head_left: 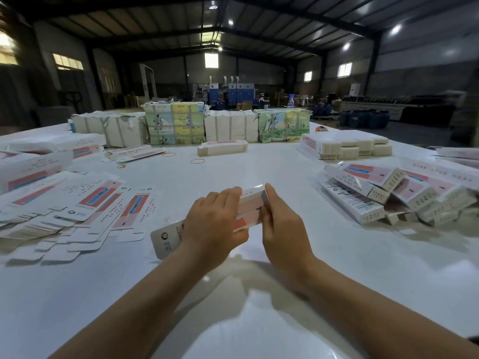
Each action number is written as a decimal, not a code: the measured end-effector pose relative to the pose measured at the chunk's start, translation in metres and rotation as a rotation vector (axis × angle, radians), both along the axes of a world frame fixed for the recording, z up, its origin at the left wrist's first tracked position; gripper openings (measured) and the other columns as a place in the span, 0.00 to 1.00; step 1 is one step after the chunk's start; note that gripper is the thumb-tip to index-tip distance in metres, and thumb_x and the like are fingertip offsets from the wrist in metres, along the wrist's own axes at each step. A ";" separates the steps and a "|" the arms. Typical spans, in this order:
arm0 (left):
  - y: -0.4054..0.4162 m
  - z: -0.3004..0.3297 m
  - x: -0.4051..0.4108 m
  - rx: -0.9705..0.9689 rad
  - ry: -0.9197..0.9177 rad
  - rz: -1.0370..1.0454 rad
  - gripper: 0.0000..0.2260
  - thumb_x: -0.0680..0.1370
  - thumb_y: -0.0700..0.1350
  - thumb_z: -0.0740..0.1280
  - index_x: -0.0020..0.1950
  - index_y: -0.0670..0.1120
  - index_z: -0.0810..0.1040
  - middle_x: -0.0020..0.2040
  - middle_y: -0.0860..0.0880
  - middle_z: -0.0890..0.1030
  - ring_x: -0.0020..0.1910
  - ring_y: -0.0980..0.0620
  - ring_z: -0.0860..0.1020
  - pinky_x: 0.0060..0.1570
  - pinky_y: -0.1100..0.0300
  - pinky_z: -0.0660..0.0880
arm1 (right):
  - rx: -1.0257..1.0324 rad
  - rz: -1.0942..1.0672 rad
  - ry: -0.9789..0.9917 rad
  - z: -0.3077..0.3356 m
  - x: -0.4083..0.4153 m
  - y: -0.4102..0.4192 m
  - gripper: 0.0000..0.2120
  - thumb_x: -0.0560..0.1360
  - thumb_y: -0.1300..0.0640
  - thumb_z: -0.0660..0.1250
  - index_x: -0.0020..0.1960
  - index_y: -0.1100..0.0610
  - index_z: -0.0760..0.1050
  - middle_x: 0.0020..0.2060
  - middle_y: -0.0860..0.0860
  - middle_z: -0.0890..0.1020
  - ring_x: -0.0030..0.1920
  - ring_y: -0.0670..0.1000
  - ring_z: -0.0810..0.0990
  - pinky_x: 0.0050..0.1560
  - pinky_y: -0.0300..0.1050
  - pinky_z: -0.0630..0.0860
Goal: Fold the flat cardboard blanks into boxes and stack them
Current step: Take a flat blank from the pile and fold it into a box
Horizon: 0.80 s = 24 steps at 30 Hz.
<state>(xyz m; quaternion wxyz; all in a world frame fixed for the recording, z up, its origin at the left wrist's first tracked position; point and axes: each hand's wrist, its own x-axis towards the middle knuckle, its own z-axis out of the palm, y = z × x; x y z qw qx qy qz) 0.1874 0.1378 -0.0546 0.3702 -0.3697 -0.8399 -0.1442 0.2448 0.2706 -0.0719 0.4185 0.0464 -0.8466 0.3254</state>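
I have one carton (207, 224) up off the white table (259, 320) in the near centre, half formed, lying slantwise with its pink printed face up and a white flap end sticking out near-left below my wrist. My left hand (212, 224) lies over its middle, fingers curled down across the top panel so that it holds the body; my right hand (282, 226) stands at the far-right end with the fingers upright and pressed flat against the end flap, so that hand is straight rather than clasped. I judge the step to be closing that right end. To do it well I would keep the left grip light enough that the tube stays square and does not collapse, push the flap in along its own crease, and let the tuck tongue slide inside the wall rather than buckle against it; whether the tongue is already in I cannot tell, since my fingers hide it. The near-left end looks open and will want the same treatment, so I would turn the carton round rather than reach across it. The flat blanks (85, 211) lie fanned out on the left of the table, well apart from my hands, and the finished boxes (383, 200) are piled loosely on the right, where this one should go. Wrapped bundles (176, 125) stand along the far edge, with a few rubber bands (197, 161) lying before them.
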 end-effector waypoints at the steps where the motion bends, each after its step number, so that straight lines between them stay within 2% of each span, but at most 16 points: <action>1: 0.000 0.000 0.001 -0.011 0.001 0.010 0.29 0.58 0.45 0.79 0.57 0.36 0.78 0.47 0.40 0.82 0.39 0.41 0.80 0.36 0.51 0.78 | 0.000 0.011 -0.012 -0.001 0.001 0.000 0.20 0.80 0.63 0.57 0.72 0.61 0.65 0.53 0.49 0.76 0.49 0.47 0.75 0.48 0.19 0.63; 2: 0.000 0.000 0.001 -0.023 0.002 0.020 0.29 0.59 0.45 0.79 0.56 0.36 0.78 0.47 0.40 0.82 0.38 0.40 0.80 0.36 0.51 0.78 | 0.001 0.018 -0.023 -0.003 0.001 -0.001 0.21 0.80 0.63 0.56 0.73 0.60 0.63 0.53 0.48 0.75 0.49 0.47 0.74 0.48 0.17 0.62; 4: -0.001 -0.001 0.001 -0.038 0.006 0.038 0.28 0.60 0.45 0.79 0.56 0.35 0.78 0.47 0.40 0.82 0.39 0.40 0.80 0.37 0.51 0.78 | -0.038 0.046 -0.064 -0.004 0.002 -0.003 0.22 0.81 0.61 0.56 0.74 0.58 0.61 0.60 0.47 0.75 0.56 0.48 0.75 0.51 0.17 0.60; 5: -0.003 -0.001 0.000 -0.041 0.008 0.044 0.28 0.60 0.45 0.79 0.56 0.35 0.78 0.47 0.40 0.82 0.39 0.40 0.80 0.37 0.51 0.78 | -0.108 0.087 -0.087 -0.003 0.002 -0.004 0.21 0.81 0.59 0.56 0.74 0.54 0.61 0.63 0.42 0.74 0.60 0.45 0.74 0.53 0.17 0.60; 7: -0.006 -0.001 -0.003 -0.032 0.010 0.047 0.29 0.60 0.45 0.80 0.57 0.35 0.78 0.48 0.40 0.82 0.40 0.41 0.80 0.37 0.51 0.78 | -0.357 0.238 -0.117 0.004 0.001 -0.002 0.16 0.82 0.57 0.56 0.68 0.46 0.67 0.57 0.31 0.75 0.59 0.38 0.75 0.55 0.22 0.66; 9: -0.009 -0.001 -0.006 -0.016 0.002 0.030 0.30 0.59 0.45 0.80 0.58 0.36 0.77 0.48 0.40 0.82 0.40 0.41 0.80 0.38 0.50 0.78 | -0.630 0.420 -0.157 0.010 -0.002 0.006 0.13 0.81 0.57 0.58 0.60 0.45 0.74 0.52 0.35 0.81 0.58 0.43 0.78 0.60 0.35 0.72; 11: -0.011 -0.002 -0.008 -0.015 0.006 0.015 0.30 0.59 0.44 0.80 0.58 0.36 0.77 0.48 0.40 0.82 0.41 0.41 0.80 0.39 0.51 0.78 | -0.737 0.490 -0.195 0.013 -0.003 0.013 0.12 0.79 0.59 0.62 0.57 0.47 0.78 0.52 0.42 0.83 0.58 0.47 0.79 0.63 0.45 0.73; 13: -0.010 -0.002 -0.010 -0.021 0.006 0.006 0.29 0.60 0.44 0.79 0.58 0.37 0.77 0.48 0.41 0.82 0.41 0.41 0.80 0.39 0.51 0.77 | -0.708 0.468 -0.177 0.013 -0.003 0.014 0.13 0.77 0.60 0.65 0.55 0.45 0.80 0.51 0.44 0.84 0.55 0.44 0.80 0.59 0.43 0.75; 15: -0.009 -0.004 -0.011 -0.022 0.000 -0.010 0.29 0.60 0.44 0.79 0.58 0.37 0.77 0.49 0.41 0.82 0.42 0.41 0.80 0.39 0.50 0.77 | -0.585 0.405 -0.112 0.012 -0.004 0.013 0.16 0.76 0.61 0.66 0.47 0.38 0.81 0.45 0.40 0.84 0.49 0.42 0.81 0.51 0.38 0.77; 16: -0.009 -0.004 -0.010 -0.021 -0.002 -0.017 0.29 0.61 0.44 0.79 0.59 0.37 0.77 0.49 0.41 0.82 0.42 0.41 0.80 0.40 0.50 0.78 | -0.531 0.366 -0.087 0.012 -0.003 0.013 0.18 0.77 0.61 0.66 0.45 0.36 0.81 0.43 0.38 0.84 0.48 0.44 0.81 0.50 0.39 0.78; 18: -0.009 -0.004 -0.010 -0.009 -0.008 -0.031 0.29 0.60 0.44 0.79 0.59 0.37 0.77 0.48 0.41 0.82 0.41 0.41 0.80 0.39 0.51 0.78 | -0.458 0.291 -0.049 0.011 -0.002 0.013 0.19 0.78 0.62 0.64 0.48 0.36 0.78 0.42 0.38 0.84 0.48 0.50 0.81 0.52 0.47 0.79; 21: -0.009 -0.004 -0.008 0.017 -0.012 -0.049 0.30 0.60 0.44 0.80 0.58 0.37 0.77 0.48 0.41 0.82 0.40 0.42 0.80 0.39 0.51 0.79 | -0.420 0.259 -0.015 0.010 -0.002 0.012 0.16 0.80 0.61 0.61 0.53 0.40 0.78 0.43 0.43 0.84 0.47 0.54 0.81 0.52 0.56 0.79; 24: -0.009 -0.004 -0.007 0.031 -0.015 -0.053 0.30 0.60 0.44 0.81 0.58 0.38 0.77 0.48 0.41 0.82 0.40 0.43 0.81 0.38 0.51 0.79 | -0.399 0.230 -0.004 0.009 -0.002 0.012 0.14 0.80 0.61 0.61 0.60 0.45 0.75 0.44 0.38 0.83 0.46 0.49 0.81 0.51 0.51 0.80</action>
